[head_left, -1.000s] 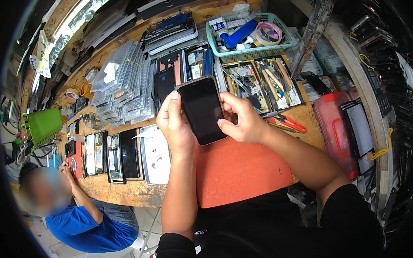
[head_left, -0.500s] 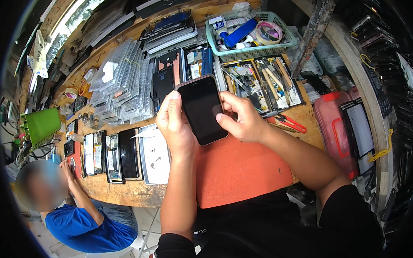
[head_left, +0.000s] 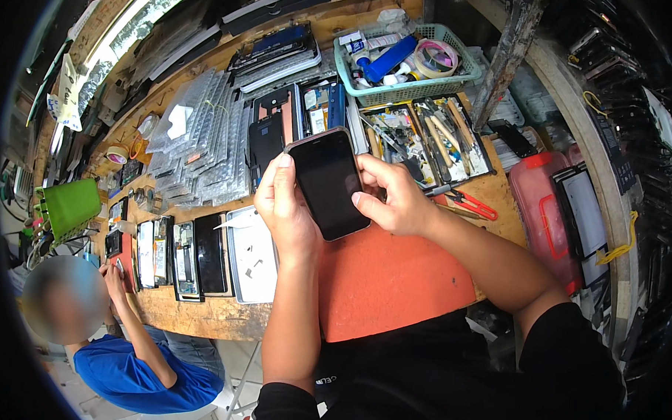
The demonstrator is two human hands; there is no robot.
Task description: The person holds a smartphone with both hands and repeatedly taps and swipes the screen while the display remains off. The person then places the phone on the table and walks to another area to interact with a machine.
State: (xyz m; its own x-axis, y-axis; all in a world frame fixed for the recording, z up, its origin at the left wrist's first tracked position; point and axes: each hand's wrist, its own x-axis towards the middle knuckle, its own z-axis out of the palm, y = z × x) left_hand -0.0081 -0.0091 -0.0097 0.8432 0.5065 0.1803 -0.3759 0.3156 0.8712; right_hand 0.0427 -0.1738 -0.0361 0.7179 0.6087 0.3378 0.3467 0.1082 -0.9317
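A black smartphone [head_left: 327,181] with a dark screen is held up over the orange work mat [head_left: 393,282]. My left hand [head_left: 283,208] grips its left edge, fingers behind it and the thumb along the side. My right hand [head_left: 393,197] holds the right edge, with the thumb resting on the glass near the lower right. Both forearms come up from the lower edge over my black shirt.
A wooden bench [head_left: 199,318] carries opened phones and screens [head_left: 194,258], bagged parts [head_left: 201,142], a tool tray [head_left: 427,135], red-handled pliers [head_left: 473,205] and a green basket [head_left: 408,61]. A red container [head_left: 543,217] stands at right. Another person in blue [head_left: 134,366] sits lower left by a green bin [head_left: 66,206].
The phone and both hands have barely shifted. My right thumb has moved slightly on the screen's edge.
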